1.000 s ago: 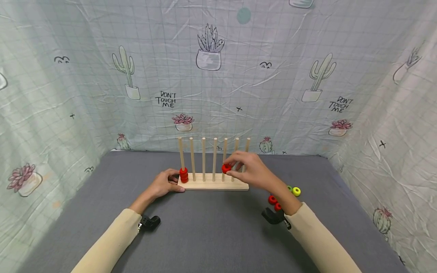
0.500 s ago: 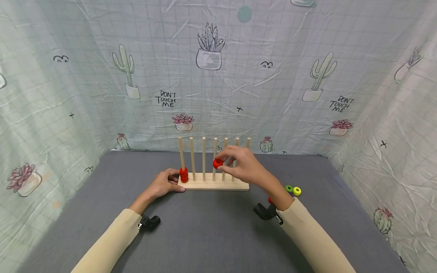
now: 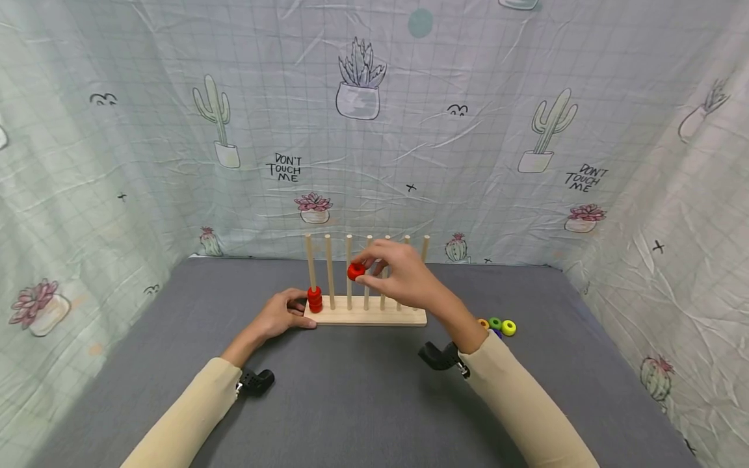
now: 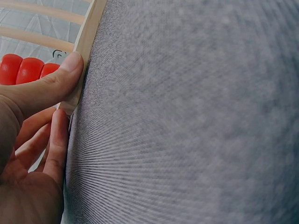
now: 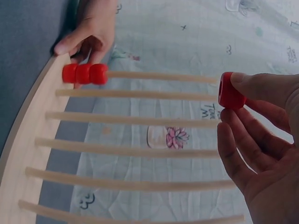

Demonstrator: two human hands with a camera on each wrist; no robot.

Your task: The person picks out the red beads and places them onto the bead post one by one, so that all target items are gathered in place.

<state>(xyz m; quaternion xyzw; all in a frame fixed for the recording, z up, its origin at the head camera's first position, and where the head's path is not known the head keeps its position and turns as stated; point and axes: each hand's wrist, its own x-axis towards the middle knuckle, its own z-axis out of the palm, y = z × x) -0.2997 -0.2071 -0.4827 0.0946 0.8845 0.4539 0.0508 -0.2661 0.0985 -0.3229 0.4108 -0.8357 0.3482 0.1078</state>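
Observation:
A wooden peg stand (image 3: pixel 368 317) with a row of upright pegs stands on the grey table. Three red beads (image 3: pixel 315 299) are stacked low on its leftmost peg. My left hand (image 3: pixel 277 316) holds the left end of the base, its thumb (image 4: pixel 70 65) on the edge and fingers round the end. Between thumb and fingers, my right hand (image 3: pixel 404 274) pinches another red bead (image 3: pixel 355 272) by its sides. In the head view this bead overlaps the third peg from the left. The right wrist view shows the held bead (image 5: pixel 231 91) near the peg tips.
Loose beads lie on the table right of the stand: a yellow one (image 3: pixel 508 328), a green one (image 3: pixel 495 323), an orange one (image 3: pixel 482 323) and a blue one, partly behind my right forearm. A cactus-print cloth (image 3: pixel 363 162) hangs behind and at both sides.
My right hand has carried the pinched red bead leftward and slightly up along the pegs. The orange bead has come into sight beside the forearm. My left hand stays on the base.

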